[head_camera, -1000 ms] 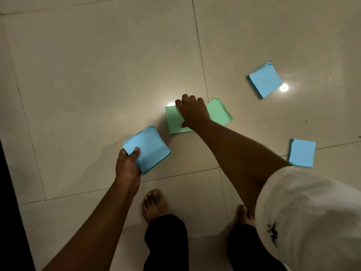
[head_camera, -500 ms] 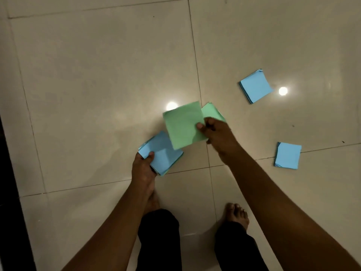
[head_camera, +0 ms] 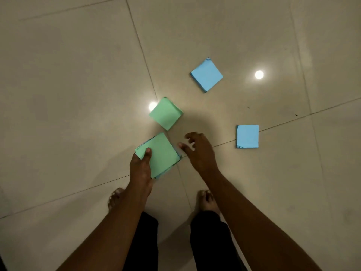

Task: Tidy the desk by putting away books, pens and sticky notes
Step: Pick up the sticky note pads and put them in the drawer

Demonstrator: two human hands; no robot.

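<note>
Since half a second ago, the green sticky notes have gone from the right hand (head_camera: 197, 151) onto the held stack (head_camera: 162, 155), which now shows green on top with blue edges beneath. Left hand (head_camera: 140, 169) grips this stack above the tiled floor (head_camera: 78, 94), thumb pressed on its top. It is square, with no long axis, and turned so one corner points away from the person. The right hand hangs just beside it, fingers loosely curled, holding nothing. A green pad (head_camera: 166, 113) lies near, also corner-on; two blue pads (head_camera: 207, 75) (head_camera: 247, 136) lie farther right.
</note>
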